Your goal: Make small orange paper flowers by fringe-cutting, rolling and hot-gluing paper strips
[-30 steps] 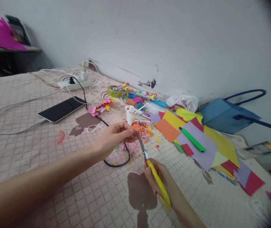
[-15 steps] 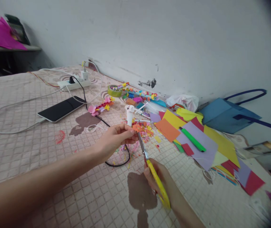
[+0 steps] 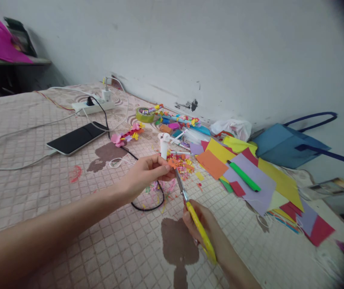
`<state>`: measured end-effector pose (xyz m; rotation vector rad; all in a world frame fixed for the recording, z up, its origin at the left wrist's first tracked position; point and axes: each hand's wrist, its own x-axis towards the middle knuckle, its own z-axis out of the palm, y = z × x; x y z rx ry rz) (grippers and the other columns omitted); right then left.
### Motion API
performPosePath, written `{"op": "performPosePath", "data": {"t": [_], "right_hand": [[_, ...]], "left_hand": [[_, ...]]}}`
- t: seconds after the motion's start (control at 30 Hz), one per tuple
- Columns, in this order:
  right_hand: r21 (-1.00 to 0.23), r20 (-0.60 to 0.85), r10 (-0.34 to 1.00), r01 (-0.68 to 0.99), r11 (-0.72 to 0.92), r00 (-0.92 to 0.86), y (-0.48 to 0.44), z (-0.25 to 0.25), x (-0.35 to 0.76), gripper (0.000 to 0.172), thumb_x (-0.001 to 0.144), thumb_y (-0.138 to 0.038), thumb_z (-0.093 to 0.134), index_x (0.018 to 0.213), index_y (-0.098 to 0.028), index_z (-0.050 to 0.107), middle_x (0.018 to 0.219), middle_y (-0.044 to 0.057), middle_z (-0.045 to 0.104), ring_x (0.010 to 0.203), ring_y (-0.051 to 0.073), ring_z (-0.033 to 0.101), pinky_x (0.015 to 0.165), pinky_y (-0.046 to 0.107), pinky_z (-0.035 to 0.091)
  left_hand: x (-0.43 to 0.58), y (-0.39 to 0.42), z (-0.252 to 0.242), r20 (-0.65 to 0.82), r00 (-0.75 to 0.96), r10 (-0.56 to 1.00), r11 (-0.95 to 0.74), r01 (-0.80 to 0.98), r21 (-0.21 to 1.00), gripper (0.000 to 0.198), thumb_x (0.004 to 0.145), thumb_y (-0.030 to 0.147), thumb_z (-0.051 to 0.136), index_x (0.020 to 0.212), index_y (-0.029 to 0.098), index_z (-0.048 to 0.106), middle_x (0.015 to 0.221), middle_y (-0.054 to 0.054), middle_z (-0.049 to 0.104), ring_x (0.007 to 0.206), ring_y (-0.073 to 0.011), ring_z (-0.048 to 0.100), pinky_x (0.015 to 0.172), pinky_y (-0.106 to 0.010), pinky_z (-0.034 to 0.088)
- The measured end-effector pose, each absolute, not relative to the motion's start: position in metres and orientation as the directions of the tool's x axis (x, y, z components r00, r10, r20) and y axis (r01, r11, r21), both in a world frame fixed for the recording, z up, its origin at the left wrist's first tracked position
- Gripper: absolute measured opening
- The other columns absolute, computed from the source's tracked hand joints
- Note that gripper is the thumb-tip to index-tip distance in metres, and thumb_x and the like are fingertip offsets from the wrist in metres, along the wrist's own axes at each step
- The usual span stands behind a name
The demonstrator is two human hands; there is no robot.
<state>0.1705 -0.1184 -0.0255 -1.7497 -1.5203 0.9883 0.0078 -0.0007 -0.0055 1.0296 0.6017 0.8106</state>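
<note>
My left hand (image 3: 147, 173) pinches a small orange paper piece (image 3: 172, 162) above the patterned bed cover. My right hand (image 3: 203, 230) grips yellow-handled scissors (image 3: 193, 216), whose metal blades point up and touch the orange piece. Under the hands lies a heap of coloured paper scraps (image 3: 181, 165) and a black cable loop (image 3: 150, 202).
Coloured paper sheets (image 3: 250, 176) with a green marker (image 3: 244, 176) lie to the right, before a blue bag (image 3: 286, 144). A phone (image 3: 77, 138) on a white cable, a power strip (image 3: 93, 106), a tape roll (image 3: 144, 115) and a white tube (image 3: 163, 145) sit beyond. A wall stands behind.
The orange piece has turned slightly in my left fingers against the scissor blades. Both hands stay nearly in place.
</note>
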Motion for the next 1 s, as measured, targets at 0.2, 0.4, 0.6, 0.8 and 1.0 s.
{"op": "performPosePath", "data": {"t": [0.2,0.4,0.6,0.8,1.0], "right_hand": [[-0.839,-0.136,0.988,0.522,-0.152,0.070,-0.1178,-0.0211,0.1698,0.036,0.076,-0.053,0.049,0.062,-0.021,0.038,0.053,-0.005,0.035,0.047,0.009,0.032,0.039,0.020,0.026],[-0.865,-0.155,0.984,0.470,-0.176,0.082,-0.1171,-0.0191,0.1667,0.036,0.075,-0.051,0.051,0.061,-0.022,0.037,0.049,-0.006,0.032,0.045,0.008,0.029,0.037,0.019,0.022],[-0.843,-0.103,0.993,0.525,-0.120,0.062,-0.1177,-0.0237,0.1701,0.033,0.077,-0.046,0.052,0.063,-0.020,0.039,0.056,-0.005,0.035,0.051,0.008,0.031,0.043,0.020,0.028],[-0.831,-0.115,0.993,0.546,-0.110,0.024,-0.1207,-0.0288,0.1761,0.029,0.082,-0.043,0.049,0.068,-0.020,0.040,0.058,-0.005,0.037,0.051,0.009,0.033,0.043,0.019,0.029],[-0.844,-0.143,0.989,0.517,-0.142,0.038,-0.1182,-0.0213,0.1718,0.034,0.077,-0.050,0.050,0.064,-0.021,0.038,0.054,-0.005,0.034,0.048,0.009,0.031,0.040,0.019,0.025]], "left_hand": [[0.0073,-0.0013,-0.0032,-0.074,0.578,0.813,0.299,-0.304,0.905,0.014,0.077,0.024,0.068,0.077,0.013,0.058,0.077,-0.003,0.069,0.073,-0.0116,0.065,0.078,-0.028,0.050],[0.0080,-0.0018,-0.0012,-0.098,0.563,0.821,0.315,-0.303,0.899,0.016,0.075,0.025,0.070,0.078,0.013,0.059,0.075,-0.003,0.069,0.070,-0.0116,0.064,0.075,-0.027,0.050],[0.0062,-0.0001,-0.0026,-0.065,0.580,0.812,0.281,-0.290,0.915,0.015,0.076,0.024,0.069,0.074,0.013,0.058,0.076,-0.004,0.069,0.070,-0.0114,0.064,0.074,-0.026,0.050],[0.0055,0.0000,-0.0011,-0.078,0.591,0.803,0.271,-0.245,0.931,0.015,0.078,0.024,0.068,0.075,0.013,0.057,0.075,-0.003,0.070,0.070,-0.0115,0.065,0.073,-0.026,0.050],[0.0053,0.0011,-0.0015,-0.072,0.600,0.797,0.268,-0.244,0.932,0.015,0.078,0.024,0.067,0.075,0.013,0.057,0.076,-0.004,0.070,0.070,-0.0114,0.065,0.072,-0.025,0.049]]}}
